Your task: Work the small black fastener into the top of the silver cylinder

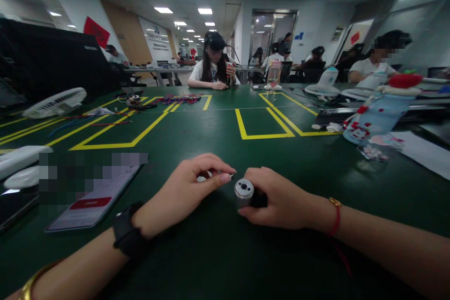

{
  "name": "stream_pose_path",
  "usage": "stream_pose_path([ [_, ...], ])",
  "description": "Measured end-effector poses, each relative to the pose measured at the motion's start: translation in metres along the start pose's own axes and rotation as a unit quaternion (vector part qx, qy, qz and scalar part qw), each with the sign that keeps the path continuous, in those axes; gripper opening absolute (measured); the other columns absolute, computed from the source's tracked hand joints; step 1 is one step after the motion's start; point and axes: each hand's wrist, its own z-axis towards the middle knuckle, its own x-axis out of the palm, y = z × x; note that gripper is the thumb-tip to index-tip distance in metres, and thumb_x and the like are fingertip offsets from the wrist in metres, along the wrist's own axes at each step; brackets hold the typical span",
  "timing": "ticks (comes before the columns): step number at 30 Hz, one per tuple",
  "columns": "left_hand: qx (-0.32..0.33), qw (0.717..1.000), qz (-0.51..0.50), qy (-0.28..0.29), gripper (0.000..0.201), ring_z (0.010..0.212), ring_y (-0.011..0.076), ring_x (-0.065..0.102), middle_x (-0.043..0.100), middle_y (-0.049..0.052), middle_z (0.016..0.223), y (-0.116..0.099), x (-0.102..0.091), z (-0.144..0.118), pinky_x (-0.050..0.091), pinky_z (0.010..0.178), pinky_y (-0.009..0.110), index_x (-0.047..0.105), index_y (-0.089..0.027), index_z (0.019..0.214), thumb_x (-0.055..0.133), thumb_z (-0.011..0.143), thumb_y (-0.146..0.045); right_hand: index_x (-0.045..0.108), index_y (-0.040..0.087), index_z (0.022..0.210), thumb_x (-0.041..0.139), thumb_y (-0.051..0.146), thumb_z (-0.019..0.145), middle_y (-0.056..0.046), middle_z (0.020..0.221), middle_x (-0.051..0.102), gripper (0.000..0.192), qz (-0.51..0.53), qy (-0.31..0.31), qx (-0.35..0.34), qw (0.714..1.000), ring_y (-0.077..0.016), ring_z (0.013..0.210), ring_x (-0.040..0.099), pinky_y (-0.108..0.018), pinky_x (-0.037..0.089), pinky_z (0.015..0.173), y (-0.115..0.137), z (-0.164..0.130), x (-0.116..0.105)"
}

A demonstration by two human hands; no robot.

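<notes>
My right hand (281, 199) is wrapped around a silver metal cylinder (243, 192) that looks like a small motor. Its round end face, with a centre hole and smaller holes around it, points up toward me. Just to the left, my left hand (191, 183) pinches a tiny shiny metal piece (231, 176) between thumb and forefinger. What kind of piece it is I cannot make out, as the fingertips cover most of it. A small gap separates it from the cylinder. Both hands are low over the green table (197, 262).
A large phone (94, 197) lies left of my left arm. White fans (56, 103) and loose wires (179, 99) are farther back. On the right stand a blue decorated bottle (379, 117) and paper (427, 152). Across the table sits a person (211, 63) holding a tool.
</notes>
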Motion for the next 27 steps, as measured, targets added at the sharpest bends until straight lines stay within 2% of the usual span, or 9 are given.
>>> stream_pose_path([
  [7, 0.054, 0.998, -0.003, -0.044, 0.015, 0.093, 0.0154, 0.059, 0.062, -0.001, 0.099, -0.008, 0.012, -0.004, 0.046, 0.083, 0.029, 0.071, -0.029, 0.098, 0.060, 0.091, -0.024, 0.055, 0.019, 0.089, 0.068, 0.034, 0.078, -0.001, 0.084, 0.059, 0.024, -0.005, 0.009, -0.002, 1.000, -0.0155, 0.073, 0.049, -0.029, 0.034, 0.066, 0.000, 0.000, 0.002],
  [14, 0.066, 0.997, 0.027, -0.029, 0.017, 0.093, 0.0128, 0.058, 0.060, -0.002, 0.100, -0.014, 0.016, -0.005, 0.045, 0.083, 0.026, 0.071, -0.028, 0.095, 0.058, 0.091, -0.018, 0.055, 0.018, 0.092, 0.067, 0.038, 0.079, -0.002, 0.086, 0.059, 0.027, -0.024, 0.011, 0.010, 1.000, -0.0169, 0.075, 0.050, -0.031, 0.035, 0.066, -0.002, -0.001, 0.005],
  [20, 0.069, 0.996, 0.038, -0.040, 0.017, 0.093, 0.0120, 0.058, 0.059, -0.003, 0.099, -0.012, 0.016, -0.005, 0.045, 0.083, 0.025, 0.071, -0.028, 0.094, 0.059, 0.091, -0.017, 0.056, 0.018, 0.094, 0.067, 0.037, 0.079, -0.002, 0.087, 0.059, 0.026, -0.020, 0.014, 0.005, 1.000, -0.0170, 0.076, 0.051, -0.031, 0.035, 0.068, -0.002, 0.001, 0.005],
  [27, 0.068, 0.997, 0.043, -0.017, 0.019, 0.094, 0.0123, 0.058, 0.060, -0.002, 0.100, -0.012, 0.015, -0.005, 0.045, 0.084, 0.026, 0.071, -0.027, 0.098, 0.056, 0.092, -0.018, 0.056, 0.018, 0.095, 0.068, 0.036, 0.078, -0.003, 0.088, 0.060, 0.028, -0.018, 0.012, 0.008, 1.000, -0.0173, 0.076, 0.051, -0.030, 0.035, 0.067, -0.001, -0.001, 0.004],
])
